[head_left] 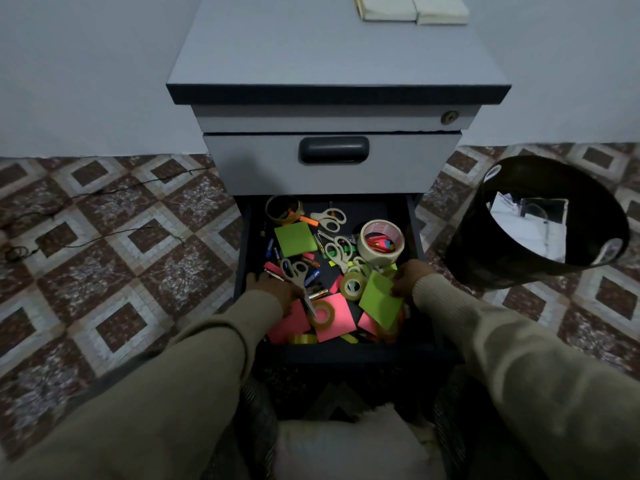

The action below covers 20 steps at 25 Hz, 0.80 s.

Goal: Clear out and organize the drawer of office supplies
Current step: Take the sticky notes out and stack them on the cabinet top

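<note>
The bottom drawer (417, 237) of a grey cabinet stands pulled out, full of mixed supplies. My right hand (408, 282) pinches a green sticky-note pad (379, 303), tilted above the front right corner. My left hand (273, 289) rests at the front left, its fingers on a pink sticky pad (289, 323) beside scissors (298, 277). Another pink pad (337, 315) carries a clear tape roll (322, 315). Further back lie a second green pad (295, 239), white-handled scissors (337, 249), a wide masking tape roll (381, 245) and a brown tape roll (282, 209).
A black waste bin (485, 251) with paper inside stands on the patterned floor to the right of the cabinet. The drawer above (332, 164) is closed. Notepads (412, 8) lie on the cabinet top. Thin cables (104, 192) run across the floor at left.
</note>
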{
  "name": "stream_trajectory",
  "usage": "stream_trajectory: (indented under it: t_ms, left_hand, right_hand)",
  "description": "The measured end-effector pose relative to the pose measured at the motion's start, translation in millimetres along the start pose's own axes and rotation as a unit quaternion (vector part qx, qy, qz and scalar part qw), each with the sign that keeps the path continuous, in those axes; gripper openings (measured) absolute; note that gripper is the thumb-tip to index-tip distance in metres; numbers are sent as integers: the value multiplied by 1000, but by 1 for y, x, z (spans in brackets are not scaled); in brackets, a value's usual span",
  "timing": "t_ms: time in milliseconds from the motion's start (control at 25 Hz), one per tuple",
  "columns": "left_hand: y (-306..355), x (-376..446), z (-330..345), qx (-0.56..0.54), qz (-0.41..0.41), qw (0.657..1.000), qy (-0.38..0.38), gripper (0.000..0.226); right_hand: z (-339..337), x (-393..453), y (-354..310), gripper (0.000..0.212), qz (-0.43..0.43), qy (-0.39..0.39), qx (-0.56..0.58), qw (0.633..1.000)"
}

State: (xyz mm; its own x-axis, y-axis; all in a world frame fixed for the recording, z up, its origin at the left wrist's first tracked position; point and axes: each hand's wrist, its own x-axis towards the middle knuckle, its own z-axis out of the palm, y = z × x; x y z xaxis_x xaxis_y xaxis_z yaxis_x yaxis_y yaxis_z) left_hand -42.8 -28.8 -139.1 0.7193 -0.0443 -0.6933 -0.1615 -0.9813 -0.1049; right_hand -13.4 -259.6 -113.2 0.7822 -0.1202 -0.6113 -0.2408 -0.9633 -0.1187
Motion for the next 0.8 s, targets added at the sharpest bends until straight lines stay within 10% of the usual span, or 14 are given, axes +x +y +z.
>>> stream_trajectory:
  t_ms: [440, 800]
  left_hand:
    - [-6, -13, -12, -51, 25, 998, 32, 36]
    - [-19, -64, -70, -293, 37, 933, 207, 34]
  right_hand:
    - [-16, -17, 4, 44, -19, 27, 33, 999]
    - [-74, -56, 10, 14, -78, 80, 132, 985]
